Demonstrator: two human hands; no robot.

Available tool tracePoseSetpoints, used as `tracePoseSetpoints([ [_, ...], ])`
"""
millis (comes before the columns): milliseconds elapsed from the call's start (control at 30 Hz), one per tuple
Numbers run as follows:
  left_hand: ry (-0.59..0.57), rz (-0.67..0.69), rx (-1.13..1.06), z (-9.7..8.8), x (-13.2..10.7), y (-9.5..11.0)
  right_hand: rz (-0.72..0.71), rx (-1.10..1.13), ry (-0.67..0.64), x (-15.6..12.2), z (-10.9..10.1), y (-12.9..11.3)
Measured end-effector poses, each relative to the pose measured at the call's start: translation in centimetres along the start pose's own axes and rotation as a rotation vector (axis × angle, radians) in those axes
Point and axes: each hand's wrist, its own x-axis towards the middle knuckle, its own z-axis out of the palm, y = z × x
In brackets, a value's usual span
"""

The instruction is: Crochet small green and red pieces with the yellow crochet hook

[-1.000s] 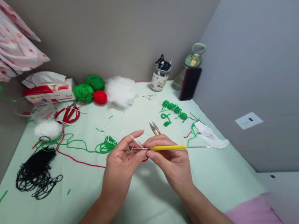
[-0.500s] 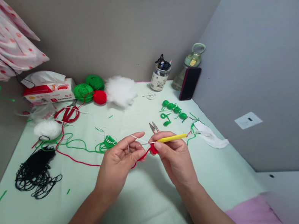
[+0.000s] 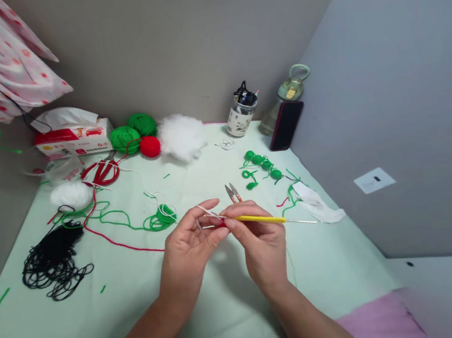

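My right hand (image 3: 259, 233) is closed around a crochet hook (image 3: 261, 219) with a yellow handle; its metal rear end points right and slightly down. At the front end of the hook, my left hand (image 3: 192, 236) pinches a small red crochet piece (image 3: 220, 223), mostly hidden by the fingers. White yarn (image 3: 207, 212) runs over the raised left index finger towards the hook. From the left, red yarn (image 3: 135, 247) trails across the table to the left hand. Just beyond the right hand lie thread snips (image 3: 233, 193), their blades pointing away.
Green yarn balls (image 3: 125, 139), a red ball (image 3: 150, 146) and white stuffing (image 3: 182, 137) line the back. Red-handled scissors (image 3: 101, 173), white yarn (image 3: 71, 195) and black cord (image 3: 55, 260) lie left. Small green crocheted pieces (image 3: 267, 166), a phone (image 3: 286, 125) and white cloth (image 3: 317, 203) are right.
My left hand has moved right, closing up to the right hand and covering more of the red piece. The hook has tilted, its rear end now lower.
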Motion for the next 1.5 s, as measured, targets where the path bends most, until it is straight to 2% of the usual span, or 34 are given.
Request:
tracePoseSetpoints([
  [200,0.003,-0.039,0.029,-0.3,0.2,0.2,0.092,0.088,-0.049,0.2,0.0,-0.1],
  [467,-0.01,-0.12,-0.199,0.2,-0.2,0.4,-0.086,-0.157,-0.028,-0.1,-0.3,0.1],
  [667,0.01,-0.043,-0.105,-0.3,0.2,0.5,-0.085,-0.187,-0.212,0.1,-1.0,-0.5],
  [733,0.018,-0.005,-0.044,-0.5,0.3,0.5,-0.142,-0.229,-0.204,0.1,-1.1,-0.6],
  [800,0.018,0.004,-0.025,-0.5,0.2,0.5,-0.271,-0.37,-0.169,-0.2,-1.0,-0.3],
  [867,-0.007,-0.04,-0.079,-0.4,0.1,0.3,-0.451,-0.544,-0.153,-0.6,-0.8,0.1],
  [933,-0.06,-0.141,-0.187,-0.4,0.0,0.3,-0.569,-0.612,-0.142,-0.8,-0.7,0.3],
  [1000,-0.104,-0.246,-0.297,-0.6,0.2,0.4,-0.524,-0.543,-0.14,-0.7,-0.8,0.2],
  [1067,-0.103,-0.294,-0.367,-0.9,0.4,0.7,-0.347,-0.384,-0.128,-0.2,-1.1,-0.2],
  [1167,-0.05,-0.272,-0.359,-1.3,0.8,1.2,-0.086,-0.087,-0.093,0.6,-1.5,-0.7],
  [1233,-0.048,-0.236,-0.293,-1.2,0.8,1.3,0.008,0.041,-0.119,0.8,-1.5,-0.8],
  [1333,-0.08,-0.148,-0.159,-0.9,0.5,1.1,-0.012,-0.004,-0.177,0.8,-1.1,-0.7],
  [1400,-0.09,-0.099,-0.095,-0.7,0.2,0.8,-0.046,-0.063,-0.171,0.6,-0.9,-0.4],
  [1500,-0.091,-0.085,-0.054,-0.7,0.0,0.7,0.03,-0.001,-0.141,0.6,-1.1,-0.1],
])
